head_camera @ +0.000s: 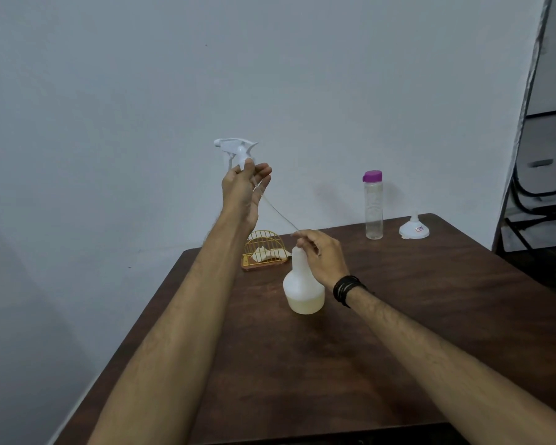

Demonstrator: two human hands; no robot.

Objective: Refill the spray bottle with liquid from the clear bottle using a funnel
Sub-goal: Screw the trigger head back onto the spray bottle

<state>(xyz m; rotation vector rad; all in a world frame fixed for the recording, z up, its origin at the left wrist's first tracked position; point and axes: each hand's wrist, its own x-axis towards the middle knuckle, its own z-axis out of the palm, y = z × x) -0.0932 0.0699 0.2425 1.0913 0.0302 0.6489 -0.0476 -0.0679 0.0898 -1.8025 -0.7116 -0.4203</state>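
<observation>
A dark wooden table (398,316) stands against a plain pale wall. A person's two bare forearms reach out over it from the near edge.

Near the middle of the table stands the spray bottle (303,289), white and translucent, upright, with a shallow layer of pale yellowish liquid at the bottom. Its neck is uncapped. The right hand (321,256), with dark cords around the wrist, is closed around that neck and steadies it.

The left hand (243,191) is raised high above the table, up and to the left of the bottle, and is clamped on the collar of the white trigger head (236,148). From the head a thin clear dip tube (278,216) slants down to the right toward the right hand; whether its tip is out of the neck cannot be told.

The clear bottle (374,207), purple-capped and upright, stands far back on the right. Just to its right, apart from it, the white funnel (414,227) rests mouth-down with its spout pointing up. Both are nearer the right hand, which looks better placed to fetch the funnel once the head is set aside.

A yellow wire napkin holder (264,250) sits behind the spray bottle.
</observation>
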